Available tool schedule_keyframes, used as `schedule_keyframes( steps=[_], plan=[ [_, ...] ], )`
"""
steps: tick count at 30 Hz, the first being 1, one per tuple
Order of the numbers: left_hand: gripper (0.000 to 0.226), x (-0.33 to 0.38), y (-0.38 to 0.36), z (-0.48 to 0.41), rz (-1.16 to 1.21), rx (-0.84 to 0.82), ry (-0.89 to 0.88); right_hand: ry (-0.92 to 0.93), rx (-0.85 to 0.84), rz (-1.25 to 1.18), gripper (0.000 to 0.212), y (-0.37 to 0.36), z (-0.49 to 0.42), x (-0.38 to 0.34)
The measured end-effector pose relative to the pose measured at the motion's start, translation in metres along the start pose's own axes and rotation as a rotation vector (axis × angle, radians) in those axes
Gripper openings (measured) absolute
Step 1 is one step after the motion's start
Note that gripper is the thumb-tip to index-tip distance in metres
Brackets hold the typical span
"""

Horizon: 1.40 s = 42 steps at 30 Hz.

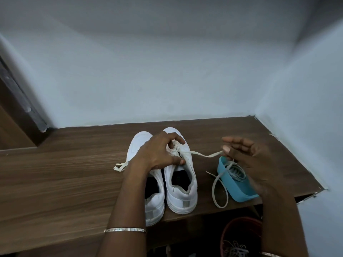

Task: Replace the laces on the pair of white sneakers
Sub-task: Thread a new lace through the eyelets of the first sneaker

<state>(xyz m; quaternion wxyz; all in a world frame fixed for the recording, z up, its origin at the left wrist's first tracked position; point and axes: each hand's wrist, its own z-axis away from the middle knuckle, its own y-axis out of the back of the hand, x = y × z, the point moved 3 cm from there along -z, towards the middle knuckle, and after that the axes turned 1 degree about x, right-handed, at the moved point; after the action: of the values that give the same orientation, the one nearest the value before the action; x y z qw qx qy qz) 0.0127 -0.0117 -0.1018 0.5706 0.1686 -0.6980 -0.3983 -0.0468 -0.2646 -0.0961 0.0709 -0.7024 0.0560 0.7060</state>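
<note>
Two white sneakers stand side by side on the wooden shelf, heels toward me. My left hand grips the right sneaker at its eyelets, fingers curled over the tongue. The left sneaker is partly hidden under my left forearm. A white lace runs taut from the right sneaker's eyelets to my right hand, which pinches its end between thumb and fingers. Another lace end trails out to the left of the shoes.
A blue tray holding several laces sits right of the shoes, with one lace looping out over its edge. Below the shelf's front edge stands a reddish bucket with more laces. White walls close in behind and on the right.
</note>
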Motion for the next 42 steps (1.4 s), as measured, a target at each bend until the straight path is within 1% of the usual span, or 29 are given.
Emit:
schedule_keyframes(
  steps=[2,4,6,8,9,11,13,17,20,22,23,25,26,27,29,30,32,33,35,37,40,41,42],
  plan=[
    [0.053,0.006,-0.007,-0.003,-0.025,-0.016,-0.028,0.032,-0.033,-0.123,0.037,-0.008,0.003,-0.003],
    [0.048,0.010,-0.016,-0.007,-0.080,-0.025,-0.039,0.055,-0.085,-0.251,0.035,-0.015,0.005,-0.004],
    [0.034,0.012,-0.022,-0.009,-0.124,0.003,-0.022,0.076,-0.140,-0.352,0.034,-0.021,0.006,-0.006],
    [0.017,0.011,-0.024,-0.012,-0.114,0.059,-0.009,0.097,-0.143,-0.432,0.034,-0.019,0.006,-0.010],
    [0.012,0.010,-0.023,-0.013,-0.095,0.094,-0.005,0.103,-0.126,-0.483,0.033,-0.016,0.006,-0.012],
    [0.010,0.006,-0.020,-0.014,-0.047,0.171,0.019,0.101,-0.051,-0.588,0.031,-0.005,0.006,-0.013],
    [0.013,-0.001,-0.017,-0.014,-0.011,0.238,0.082,0.103,0.047,-0.659,0.029,0.010,0.005,-0.012],
    [0.016,-0.013,-0.021,-0.013,0.046,0.315,0.227,0.131,0.206,-0.754,0.024,0.042,0.005,-0.005],
    [0.017,-0.019,-0.023,-0.011,0.108,0.376,0.294,0.124,0.314,-0.976,0.018,0.067,0.009,0.005],
    [0.017,-0.021,-0.022,-0.009,0.134,0.408,0.304,0.171,0.342,-1.110,0.022,0.079,0.009,0.008],
    [0.017,-0.022,-0.022,-0.009,0.150,0.418,0.296,0.202,0.360,-1.154,0.030,0.083,0.009,0.007],
    [0.017,-0.022,-0.022,-0.007,0.169,0.426,0.265,0.236,0.390,-1.174,0.051,0.084,0.009,0.007],
    [0.018,-0.021,-0.021,-0.007,0.166,0.422,0.247,0.234,0.396,-1.158,0.058,0.083,0.007,0.008],
    [0.018,-0.020,-0.019,-0.006,0.158,0.415,0.231,0.227,0.384,-1.128,0.059,0.078,0.005,0.008],
    [0.019,-0.019,-0.013,-0.003,0.123,0.387,0.211,0.204,0.332,-1.030,0.052,0.064,-0.001,0.008],
    [0.022,-0.020,-0.008,-0.001,0.105,0.360,0.211,0.190,0.298,-0.968,0.052,0.055,-0.004,0.008],
    [0.031,-0.022,-0.001,0.002,0.062,0.283,0.210,0.159,0.231,-0.834,0.062,0.035,-0.013,0.009],
    [0.035,-0.023,0.003,0.004,0.026,0.243,0.210,0.144,0.187,-0.756,0.063,0.024,-0.016,0.010],
    [0.036,-0.022,0.013,0.009,-0.002,0.214,0.208,0.117,0.101,-0.577,0.057,0.000,-0.022,0.011],
    [0.026,-0.016,0.023,0.015,0.113,0.242,0.192,0.088,0.024,-0.343,0.046,-0.023,-0.026,0.012],
    [0.010,-0.010,0.033,0.023,0.515,0.285,0.139,0.049,-0.056,0.170,0.040,-0.052,-0.028,0.019],
    [0.009,-0.011,0.034,0.025,0.616,0.290,0.123,0.061,-0.079,0.322,0.039,-0.059,-0.029,0.022],
    [0.010,-0.011,0.035,0.026,0.685,0.299,0.111,0.078,-0.106,0.420,0.038,-0.064,-0.029,0.024]
  ],
)
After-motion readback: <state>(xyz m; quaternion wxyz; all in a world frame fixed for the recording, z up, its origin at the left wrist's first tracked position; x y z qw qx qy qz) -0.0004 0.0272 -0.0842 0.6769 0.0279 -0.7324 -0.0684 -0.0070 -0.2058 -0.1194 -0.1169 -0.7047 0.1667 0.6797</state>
